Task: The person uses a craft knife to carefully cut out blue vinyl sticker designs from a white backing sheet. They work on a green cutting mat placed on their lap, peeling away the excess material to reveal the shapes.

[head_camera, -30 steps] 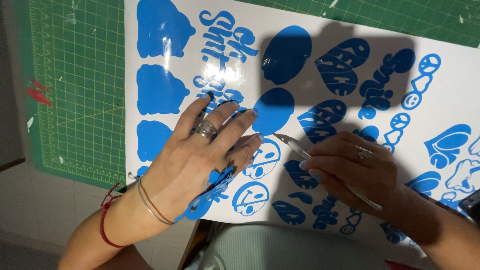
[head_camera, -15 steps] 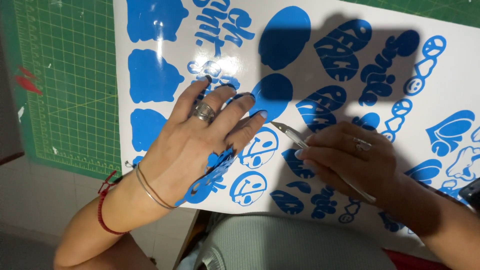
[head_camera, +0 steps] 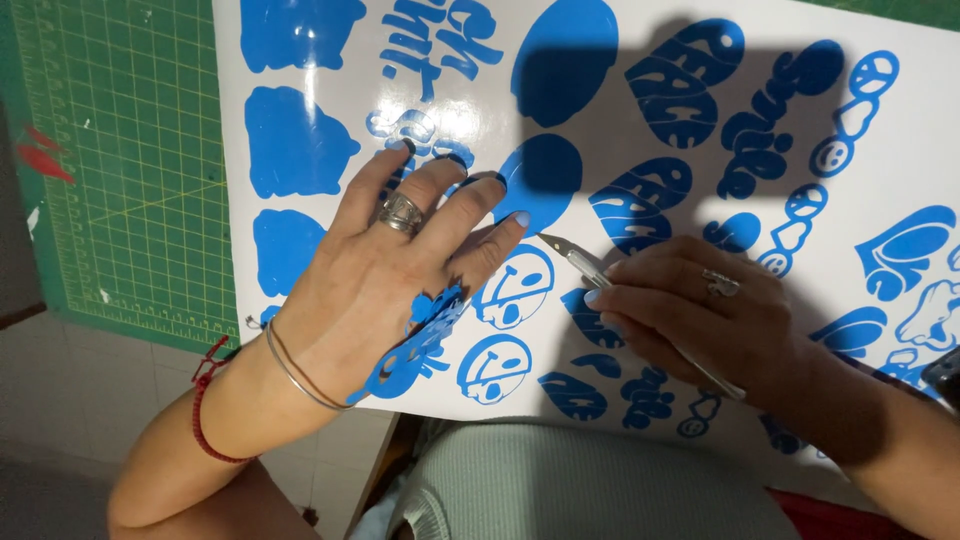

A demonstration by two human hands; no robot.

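Note:
A white vinyl sheet covered with blue cut-out shapes, lettering and smiley faces lies on a green cutting mat. My left hand presses flat on the sheet with fingers spread, a ring on one finger and bangles at the wrist. A peeled strip of blue vinyl clings to the side of that hand. My right hand holds a slim metal craft knife like a pen, its tip pointing left toward a blue smiley sticker just off my left fingertips.
The green mat's gridded left part lies beside the sheet, with red marks near its left edge. Below the table edge are a pale tiled floor and my grey-clad lap. A shadow falls over the middle of the sheet.
The view has drifted so the sheet sits lower and further right in frame. My left hand has spread a little over the sheet. The knife hand stays close to the smiley sticker.

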